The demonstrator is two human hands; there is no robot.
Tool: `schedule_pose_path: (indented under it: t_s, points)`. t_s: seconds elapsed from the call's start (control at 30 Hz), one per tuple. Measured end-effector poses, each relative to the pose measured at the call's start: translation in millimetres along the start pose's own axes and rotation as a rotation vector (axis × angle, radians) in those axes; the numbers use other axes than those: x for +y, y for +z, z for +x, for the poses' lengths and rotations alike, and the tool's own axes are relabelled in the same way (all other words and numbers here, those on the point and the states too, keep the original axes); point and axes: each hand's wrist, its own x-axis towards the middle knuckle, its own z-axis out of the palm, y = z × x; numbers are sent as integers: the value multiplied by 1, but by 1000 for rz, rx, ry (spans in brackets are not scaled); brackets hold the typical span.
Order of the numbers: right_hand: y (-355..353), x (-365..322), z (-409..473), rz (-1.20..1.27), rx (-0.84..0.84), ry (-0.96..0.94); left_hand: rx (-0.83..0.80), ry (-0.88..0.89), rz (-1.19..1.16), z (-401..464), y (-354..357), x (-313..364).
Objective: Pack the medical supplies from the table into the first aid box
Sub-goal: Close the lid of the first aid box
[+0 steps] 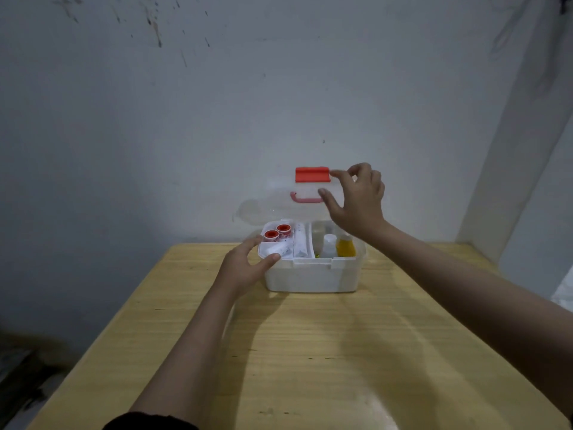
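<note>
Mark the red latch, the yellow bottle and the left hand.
red latch (pixel 312 175), head view, centre of its front face.
yellow bottle (pixel 346 248), head view, middle of its body inside the box.
left hand (pixel 245 268), head view, back of the hand.

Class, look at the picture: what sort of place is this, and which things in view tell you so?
Probably a plain room in a home, not a clinic: a bare wooden table pushed against a stained, marked white wall, with only a small plastic first aid box on it.
</note>
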Motion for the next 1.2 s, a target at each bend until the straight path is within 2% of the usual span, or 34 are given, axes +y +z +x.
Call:
schedule_pose_path:
  t_s: [0.13,0.3,0.4,0.57,0.63,0.73,0.8,1.07,1.2]
  points:
    - [-3,1,-40,199,-125,15,48,-26,76,2,4,-8]
    - [-6,5,-76,260,-225,19,74,231,147,-1,5,5]
    - [-7,9,-83,241,-247,23,71,302,118,3,7,13]
    - [-12,5,-65,363,-185,78,49,236,98,8,11,16]
    - [-11,1,-57,420,-227,139,55,221,56,7,12,15]
    - [-10,-1,-50,581,-316,354,59,209,28,6,12,13]
    - [-10,0,-49,628,-355,409,51,205,18,7,11,13]
    - [-17,10,-53,654,-516,299,50,200,-4,4,12,12]
    - [-16,9,-59,458,-596,168,47,198,8,3,13,13]
